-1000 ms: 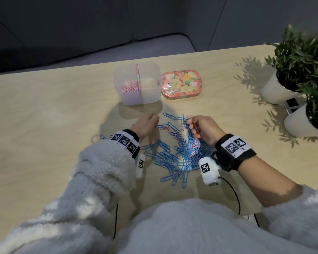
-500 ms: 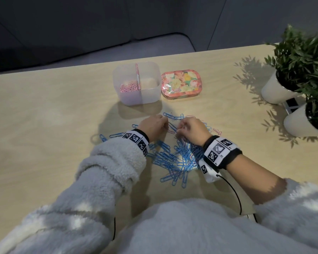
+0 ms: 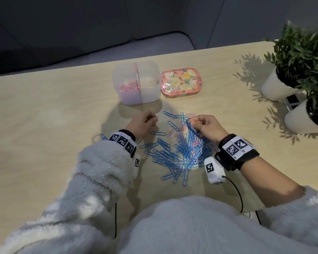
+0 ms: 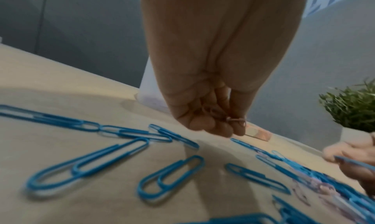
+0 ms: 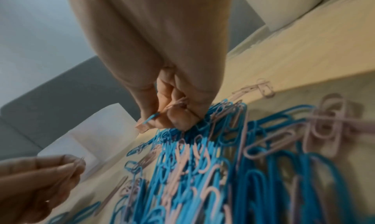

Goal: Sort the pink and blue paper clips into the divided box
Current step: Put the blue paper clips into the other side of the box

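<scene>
Your left hand [image 3: 142, 123] pinches pink clips [image 4: 236, 120] while your right hand [image 3: 207, 128] grips a tangled blue bunch [image 3: 190, 142]; shake pinks loose before boxing at the desk's [image 3: 44, 125] far edge.

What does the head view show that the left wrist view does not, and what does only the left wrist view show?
Only the head view shows pink clips in the divided box's left half, the right half without clips, and both wristbands. Only the left wrist view shows the pink clips pinched in the left hand's curled fingers. Both show blue clips on the table and the right hand gripping clips.
</scene>
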`<control>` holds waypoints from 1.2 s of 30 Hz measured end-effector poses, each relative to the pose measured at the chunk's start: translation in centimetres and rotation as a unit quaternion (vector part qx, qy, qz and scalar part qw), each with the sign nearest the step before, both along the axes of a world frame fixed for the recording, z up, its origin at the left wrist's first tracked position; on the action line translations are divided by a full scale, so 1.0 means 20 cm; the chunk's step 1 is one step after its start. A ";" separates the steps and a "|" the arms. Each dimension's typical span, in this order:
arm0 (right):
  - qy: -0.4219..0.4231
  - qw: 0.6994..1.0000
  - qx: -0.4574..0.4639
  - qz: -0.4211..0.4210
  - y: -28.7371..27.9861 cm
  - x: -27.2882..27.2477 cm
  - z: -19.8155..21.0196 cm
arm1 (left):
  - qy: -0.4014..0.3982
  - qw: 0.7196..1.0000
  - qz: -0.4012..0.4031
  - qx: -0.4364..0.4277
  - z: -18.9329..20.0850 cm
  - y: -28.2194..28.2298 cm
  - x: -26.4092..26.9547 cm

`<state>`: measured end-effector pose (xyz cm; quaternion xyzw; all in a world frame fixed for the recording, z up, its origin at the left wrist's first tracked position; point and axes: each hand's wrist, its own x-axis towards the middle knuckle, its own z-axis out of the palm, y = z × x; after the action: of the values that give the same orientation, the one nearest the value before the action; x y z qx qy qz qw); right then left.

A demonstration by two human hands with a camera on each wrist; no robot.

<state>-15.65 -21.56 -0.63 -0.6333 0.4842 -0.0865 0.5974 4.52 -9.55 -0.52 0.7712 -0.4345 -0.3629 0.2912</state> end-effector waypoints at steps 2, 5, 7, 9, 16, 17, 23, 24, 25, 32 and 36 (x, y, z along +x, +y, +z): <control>-0.001 1.000 0.001 -0.001 0.01 0.00 0.00 | 0.097 0.994 0.041 0.015 0.01 -0.01 -0.02; -0.027 0.998 0.056 -0.014 0.01 -0.01 0.01 | 0.258 0.959 0.108 0.044 0.04 -0.03 -0.06; -0.049 0.994 0.090 -0.027 0.02 -0.02 0.02 | 0.264 0.957 0.098 0.064 0.05 -0.04 -0.09; -0.064 0.991 0.112 -0.036 0.02 -0.04 0.03 | 0.226 0.970 0.063 0.061 0.05 -0.05 -0.11; 0.153 0.962 -0.210 0.082 0.02 -0.08 0.04 | -0.052 0.993 -0.050 0.091 -0.01 -0.08 -0.23; 0.182 0.943 -0.254 0.111 0.02 -0.08 0.05 | -0.088 0.990 -0.067 0.088 -0.02 -0.08 -0.24; 0.262 0.870 -0.375 0.182 0.02 -0.04 0.09 | -0.185 0.971 -0.136 0.075 -0.02 -0.07 -0.26; 0.273 0.861 -0.386 0.188 0.02 -0.03 0.10 | -0.185 0.969 -0.140 0.080 -0.02 -0.06 -0.25; 0.279 0.854 -0.395 0.192 0.03 -0.04 0.12 | -0.185 0.968 -0.146 0.083 -0.01 -0.06 -0.25; 0.107 0.946 -0.294 0.081 0.07 -0.03 0.11 | -0.040 0.996 -0.057 0.061 0.01 -0.08 -0.21; 0.165 0.961 -0.166 0.148 0.17 0.02 0.05 | 0.066 0.996 0.030 0.046 0.01 -0.12 -0.22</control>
<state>-15.27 -18.24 0.33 -0.7937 0.4559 0.0288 0.4017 0.14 -12.05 -0.28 0.7707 -0.3743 -0.4234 0.2944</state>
